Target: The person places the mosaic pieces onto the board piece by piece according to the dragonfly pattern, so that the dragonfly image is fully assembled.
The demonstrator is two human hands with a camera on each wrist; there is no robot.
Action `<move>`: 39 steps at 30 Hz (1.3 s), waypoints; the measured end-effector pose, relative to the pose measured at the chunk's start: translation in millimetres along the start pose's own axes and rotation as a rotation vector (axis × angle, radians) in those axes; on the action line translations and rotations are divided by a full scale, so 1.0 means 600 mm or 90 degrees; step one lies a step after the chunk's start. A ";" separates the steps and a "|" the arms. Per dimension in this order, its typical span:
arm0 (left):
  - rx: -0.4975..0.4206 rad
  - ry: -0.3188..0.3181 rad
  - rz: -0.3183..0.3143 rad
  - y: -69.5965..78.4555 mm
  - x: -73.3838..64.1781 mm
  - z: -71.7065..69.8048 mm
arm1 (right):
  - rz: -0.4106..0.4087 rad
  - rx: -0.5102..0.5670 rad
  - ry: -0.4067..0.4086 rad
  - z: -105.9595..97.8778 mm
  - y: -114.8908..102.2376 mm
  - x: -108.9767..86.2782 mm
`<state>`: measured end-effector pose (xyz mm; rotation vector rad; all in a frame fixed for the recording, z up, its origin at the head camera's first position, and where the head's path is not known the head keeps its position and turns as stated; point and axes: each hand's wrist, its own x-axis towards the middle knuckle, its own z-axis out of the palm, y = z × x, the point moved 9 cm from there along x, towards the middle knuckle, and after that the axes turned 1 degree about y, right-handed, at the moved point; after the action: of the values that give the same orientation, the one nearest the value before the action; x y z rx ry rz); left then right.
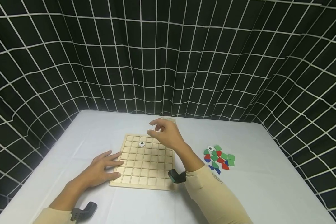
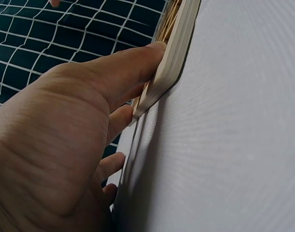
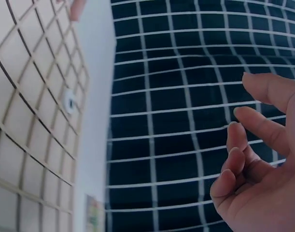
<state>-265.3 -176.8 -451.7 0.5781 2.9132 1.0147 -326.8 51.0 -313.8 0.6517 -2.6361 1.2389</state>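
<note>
A pale wooden grid board (image 1: 145,172) lies on the white table. One round white piece with a black dot (image 1: 141,144) sits in a square near its far edge, and it shows again in the right wrist view. My left hand (image 1: 98,169) rests at the board's left side, fingers spread; in the left wrist view the thumb touches the board's edge (image 2: 171,67). Over the far right part of the board hovers my right hand (image 1: 168,133). Its thumb and index finger are apart, the other fingers loosely curled, and nothing is between them in the right wrist view.
Right of the board lies a loose pile of green, red and blue flat pieces (image 1: 214,153), with another dotted white piece (image 1: 211,148) among them. A small patterned card (image 1: 172,119) lies at the table's back, partly hidden by my right hand. A black gridded curtain (image 1: 156,62) surrounds the table.
</note>
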 end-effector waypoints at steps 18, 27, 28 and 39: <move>0.005 -0.006 0.011 0.001 0.003 0.013 | -0.090 -0.007 0.119 -0.145 0.008 -0.107; 0.000 0.003 0.014 0.007 0.003 0.005 | -0.118 -0.043 0.177 -0.218 0.067 -0.144; 0.002 0.003 0.013 0.007 0.003 0.005 | -0.116 -0.049 0.178 -0.225 0.077 -0.145; 0.005 0.010 0.007 0.000 0.001 -0.001 | 0.000 -0.040 0.148 -0.247 0.209 -0.149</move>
<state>-265.9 -176.7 -451.0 0.5901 2.9312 1.0145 -309.3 263.0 -333.9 0.4655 -2.4723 1.1501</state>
